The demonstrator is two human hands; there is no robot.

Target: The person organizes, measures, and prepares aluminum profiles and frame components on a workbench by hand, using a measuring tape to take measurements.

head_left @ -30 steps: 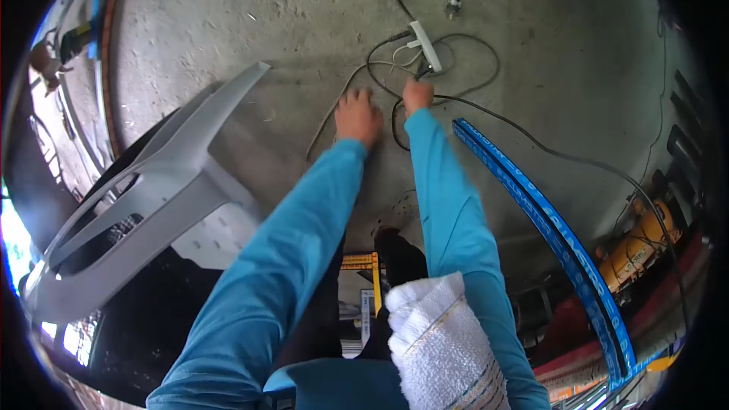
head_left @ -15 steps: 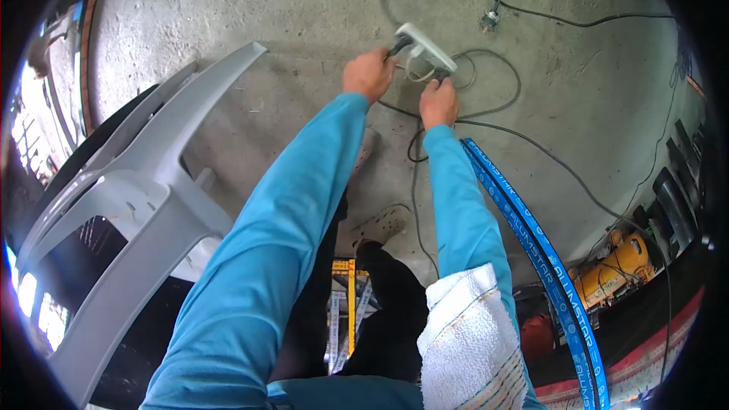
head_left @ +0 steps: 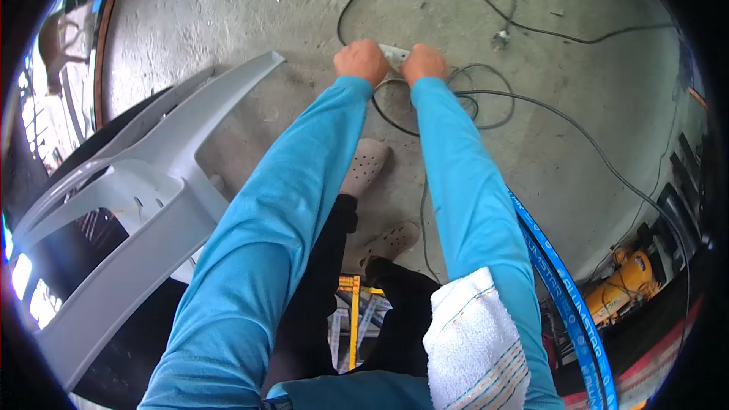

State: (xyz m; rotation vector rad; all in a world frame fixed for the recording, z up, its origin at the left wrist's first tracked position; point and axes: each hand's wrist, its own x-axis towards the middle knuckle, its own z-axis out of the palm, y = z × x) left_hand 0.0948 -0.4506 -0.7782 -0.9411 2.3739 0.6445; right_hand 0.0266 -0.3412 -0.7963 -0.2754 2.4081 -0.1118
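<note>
My left hand [head_left: 362, 63] is closed in a fist at the left end of a white power strip [head_left: 394, 54]. At its right end my right hand [head_left: 424, 64] is also closed. Only the strip's middle shows between the two hands; the fingers and any plugs in it are mostly hidden. From beside my left hand a black cable [head_left: 343, 19] runs up across the floor. Another dark cable [head_left: 547, 104] stretches off to the right, near a loose coil [head_left: 510, 85]. A white towel [head_left: 474, 342] with striped edging hangs over my right forearm.
A grey plastic chair [head_left: 129, 266] stands at my left. Along my right lies a blue lettered strip [head_left: 562, 281], with a yellow machine [head_left: 623, 285] beyond it. Another plug [head_left: 500, 39] rests on the concrete floor [head_left: 304, 15]. A yellow-and-silver stepladder [head_left: 354, 319] shows between my legs.
Both hands have closed in around the power strip, which is now mostly covered and sits slightly left. The plugs seen at its ends before are hidden. My view has shifted a little.
</note>
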